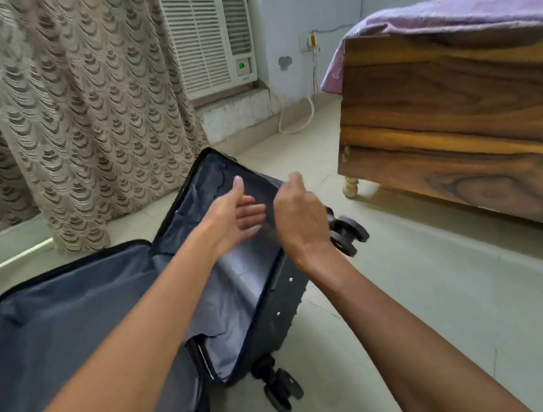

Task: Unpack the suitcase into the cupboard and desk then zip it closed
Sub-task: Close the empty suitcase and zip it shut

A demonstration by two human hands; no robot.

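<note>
A black suitcase lies open on the floor, and both grey-lined halves hold nothing that I can see. Its left half lies flat. Its right half is tilted up, with its far wheels off the floor. My left hand hovers over the right half's lining, fingers straight and palm turned right. My right hand is at the raised outer rim of that half, with its back toward me. Its fingers curl over the rim and are mostly hidden.
A wooden bed with a purple cover stands close on the right. A patterned curtain hangs at the left and an air conditioner sits at the back wall. A white cable trails on the pale tiled floor.
</note>
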